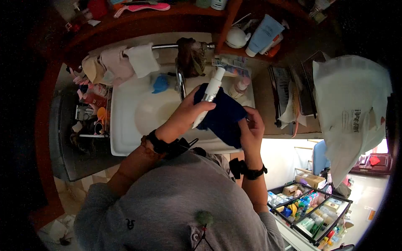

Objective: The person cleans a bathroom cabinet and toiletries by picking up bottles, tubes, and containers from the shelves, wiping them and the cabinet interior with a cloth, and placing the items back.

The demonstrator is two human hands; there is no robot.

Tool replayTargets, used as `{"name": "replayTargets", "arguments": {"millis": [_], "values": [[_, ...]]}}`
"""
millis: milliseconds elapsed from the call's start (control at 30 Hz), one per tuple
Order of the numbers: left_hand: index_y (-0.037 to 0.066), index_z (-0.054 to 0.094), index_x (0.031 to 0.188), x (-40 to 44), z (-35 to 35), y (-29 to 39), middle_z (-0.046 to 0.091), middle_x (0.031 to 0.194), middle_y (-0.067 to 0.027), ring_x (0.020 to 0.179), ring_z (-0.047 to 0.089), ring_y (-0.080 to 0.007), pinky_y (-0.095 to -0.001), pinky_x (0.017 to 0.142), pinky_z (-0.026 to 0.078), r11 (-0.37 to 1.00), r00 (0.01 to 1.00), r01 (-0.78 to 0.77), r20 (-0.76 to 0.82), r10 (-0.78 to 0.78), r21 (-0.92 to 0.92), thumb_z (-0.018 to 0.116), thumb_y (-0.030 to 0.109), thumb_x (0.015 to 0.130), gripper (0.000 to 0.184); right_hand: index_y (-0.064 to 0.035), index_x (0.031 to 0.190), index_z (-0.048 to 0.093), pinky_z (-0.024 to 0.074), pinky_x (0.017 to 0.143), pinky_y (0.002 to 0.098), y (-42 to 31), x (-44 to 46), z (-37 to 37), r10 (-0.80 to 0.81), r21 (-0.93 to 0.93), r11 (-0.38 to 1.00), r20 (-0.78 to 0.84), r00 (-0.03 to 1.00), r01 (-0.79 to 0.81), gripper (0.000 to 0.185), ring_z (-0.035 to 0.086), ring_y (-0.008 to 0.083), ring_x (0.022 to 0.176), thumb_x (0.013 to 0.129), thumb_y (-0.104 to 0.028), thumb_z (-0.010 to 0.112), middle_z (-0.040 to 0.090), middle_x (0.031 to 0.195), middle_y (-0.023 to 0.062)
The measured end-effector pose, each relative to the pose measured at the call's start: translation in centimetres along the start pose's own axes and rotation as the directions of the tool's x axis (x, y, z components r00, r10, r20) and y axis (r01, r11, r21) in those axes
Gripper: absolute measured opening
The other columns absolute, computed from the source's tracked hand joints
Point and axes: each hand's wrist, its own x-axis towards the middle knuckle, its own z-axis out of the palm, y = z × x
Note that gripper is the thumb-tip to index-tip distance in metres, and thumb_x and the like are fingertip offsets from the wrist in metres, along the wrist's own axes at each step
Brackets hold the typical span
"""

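My left hand (187,112) is closed around a slim white bottle (214,85) with a silver band, tilted with its cap end up and to the right. Behind the bottle a dark blue cloth (226,115) is spread, partly covered by that hand and the bottle. The cloth's right edge is pinched by my right hand (252,129). Both hands are above the front of a white sink (121,125), close to my body. A chrome faucet (180,83) rises just left of the cloth, and a pink-capped bottle (239,87) stands behind it.
Cloths (119,62) hang from a rail behind the sink, near a blue item (160,83). A shelf above bears a pink brush (148,7) and a light blue tube (264,34). A white plastic bag (351,113) hangs at the right, above a compartmented case (310,211) of bottles.
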Motion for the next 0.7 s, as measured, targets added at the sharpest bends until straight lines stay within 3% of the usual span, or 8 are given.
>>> {"name": "replayTargets", "arguments": {"millis": [133,267,300,400,533,567,667,700], "values": [[0.006,0.036,0.134,-0.9,1.7,0.7,0.053,0.108,-0.0064,0.099,0.052,-0.016,-0.0289,0.088,0.041,0.964,0.985,-0.144,-0.063,0.162,0.225,0.064,0.024,0.085,0.06,-0.0015,0.113,0.055,0.0433,0.083,0.023,-2.5,0.1,1.2,0.174,0.501,0.857,-0.065,0.983,-0.119,0.022,0.058,0.0107,0.091,0.091,-0.006,0.054,0.063,0.1,0.0047],[0.005,0.023,0.139,-0.7,3.7,0.2,0.046,0.121,-0.0104,0.111,0.048,-0.0187,-0.0311,0.095,0.039,0.945,0.948,-0.317,-0.011,0.319,0.077,0.049,0.035,0.095,0.059,-0.0016,0.122,0.052,0.0415,0.088,0.0275,-1.9,0.4,3.9,-0.321,-0.117,0.939,0.027,0.947,0.322,0.032,0.054,0.0193,0.103,0.093,-0.016,0.053,0.053,0.118,0.0111],[0.004,0.023,0.137,-0.4,3.9,-0.4,0.043,0.123,-0.011,0.113,0.046,-0.019,-0.0318,0.096,0.038,0.929,0.93,-0.368,0.019,0.368,0.028,0.039,0.042,0.098,0.057,-0.0015,0.125,0.051,0.0398,0.09,0.0329,-2.0,0.8,4.2,-0.537,-0.41,0.733,0.139,0.832,0.542,0.038,0.049,0.0252,0.108,0.092,-0.018,0.054,0.048,0.121,0.015],[0.008,0.023,0.142,-1.0,3.9,-1.0,0.04,0.133,-0.0092,0.12,0.041,-0.0203,-0.0349,0.103,0.032,0.986,0.982,-0.165,0.086,0.166,-0.024,0.025,0.04,0.101,0.052,-0.002,0.127,0.049,0.0338,0.094,0.0381,-1.2,1.2,5.2,-0.7,-0.613,0.456,0.201,0.685,0.645,0.041,0.043,0.0287,0.109,0.091,-0.02,0.053,0.041,0.125,0.0173],[0.004,0.026,0.139,-0.3,3.5,-0.7,0.041,0.132,-0.0134,0.121,0.042,-0.0244,-0.0346,0.104,0.03,0.853,0.898,-0.436,0.193,0.395,0.288,0.02,0.043,0.1,0.055,-0.0023,0.13,0.044,0.0325,0.095,0.038,-0.9,1.8,6.6,-0.664,-0.521,0.656,-0.053,0.746,0.547,0.041,0.041,0.0255,0.11,0.095,-0.024,0.045,0.039,0.127,0.0166],[-0.002,0.03,0.13,-0.4,3.6,-0.4,0.041,0.117,-0.0197,0.106,0.045,-0.0295,-0.0367,0.094,0.036,0.717,0.863,-0.495,0.18,0.472,0.49,0.029,0.045,0.098,0.057,-0.0023,0.129,0.043,0.0327,0.094,0.0379,-1.4,2.2,7.1,-0.625,-0.453,0.727,-0.127,0.77,0.516,0.041,0.041,0.0246,0.109,0.096,-0.025,0.042,0.039,0.127,0.0164],[-0.003,0.028,0.13,-0.5,3.3,0.7,0.038,0.118,-0.0223,0.108,0.044,-0.0323,-0.0378,0.095,0.034,0.543,0.789,-0.589,0.281,0.547,0.599,0.034,0.043,0.098,0.056,-0.0008,0.124,0.045,0.0348,0.092,0.032,-3.4,3.4,7.3,-0.395,-0.199,0.914,-0.229,0.89,0.354,0.037,0.046,0.0198,0.103,0.099,-0.028,0.04,0.047,0.117,0.0123],[-0.001,0.026,0.134,-0.4,3.0,0.5,0.04,0.12,-0.0189,0.11,0.045,-0.0305,-0.0384,0.097,0.035,0.57,0.795,-0.587,0.279,0.538,0.575,0.05,0.038,0.095,0.061,0.0004,0.121,0.047,0.0334,0.094,0.0315,-4.7,3.5,7.0,-0.256,-0.065,0.967,-0.224,0.94,0.247,0.037,0.046,0.0206,0.104,0.099,-0.029,0.041,0.048,0.115,0.0121]]}}
